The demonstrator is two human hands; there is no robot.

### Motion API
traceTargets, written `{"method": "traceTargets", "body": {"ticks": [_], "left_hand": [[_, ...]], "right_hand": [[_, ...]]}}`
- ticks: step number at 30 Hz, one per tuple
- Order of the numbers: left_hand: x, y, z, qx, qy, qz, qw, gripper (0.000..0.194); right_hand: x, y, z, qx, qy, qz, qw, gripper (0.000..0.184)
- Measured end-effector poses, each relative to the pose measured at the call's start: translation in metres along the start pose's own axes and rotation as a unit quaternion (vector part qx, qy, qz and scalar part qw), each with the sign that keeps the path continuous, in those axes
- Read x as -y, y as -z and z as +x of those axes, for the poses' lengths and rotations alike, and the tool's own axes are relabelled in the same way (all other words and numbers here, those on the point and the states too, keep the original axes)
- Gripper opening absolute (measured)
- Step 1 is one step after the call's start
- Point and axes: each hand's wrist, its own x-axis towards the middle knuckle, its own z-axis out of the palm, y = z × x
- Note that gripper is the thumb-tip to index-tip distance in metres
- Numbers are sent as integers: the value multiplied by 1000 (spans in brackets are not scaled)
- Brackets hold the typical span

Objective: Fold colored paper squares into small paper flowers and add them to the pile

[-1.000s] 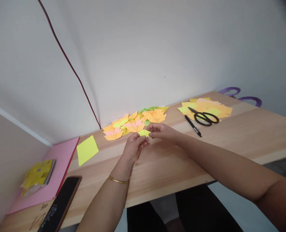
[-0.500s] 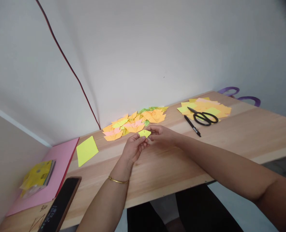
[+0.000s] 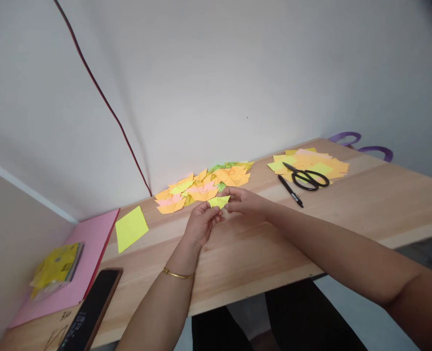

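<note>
A small folded piece of yellow paper [image 3: 219, 202] is held up between my two hands over the wooden table [image 3: 245, 253]. My left hand [image 3: 203, 222] pinches its lower left part, thumb in front. The fingertips of my right hand [image 3: 245, 202] close on its right corner. Just behind the hands lies a heap of folded paper figures [image 3: 203, 187] in orange, yellow, pink and green, some with small dots drawn on them. Left of my hands lies a flat yellow paper sheet [image 3: 131, 229].
Black scissors [image 3: 305, 176] rest on loose paper offcuts [image 3: 334, 165] at the back right, with a black pen [image 3: 291, 191] beside them. A phone [image 3: 91, 307], a pink sheet [image 3: 101, 234] and a yellow packet [image 3: 57, 268] lie at the left. A cable [image 3: 102, 95] hangs down the wall.
The folded yellow paper's right side has opened into a wider shape, with its right corner raised. My right fingers have shifted slightly up with it; my left hand stays nearly still.
</note>
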Motion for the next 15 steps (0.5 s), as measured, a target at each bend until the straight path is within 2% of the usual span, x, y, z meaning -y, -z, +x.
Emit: {"method": "traceTargets", "body": {"ticks": [6,9,12,15], "left_hand": [[0,-1,0,-13,-12,21,1000,22],[0,-1,0,-21,-15,28,999,22],[-1,-2,0,-17,-20,37,999,21],[0,-1,1,-13,-24,48,998,19]], "right_hand": [[5,-2,-1,-57,34,-53,996,34],[9,-3,-2,-71,46,-48,995,30],[9,-2,-2,-78,46,-39,995,24],[9,0,-2,-96,36,-45,994,28]]}}
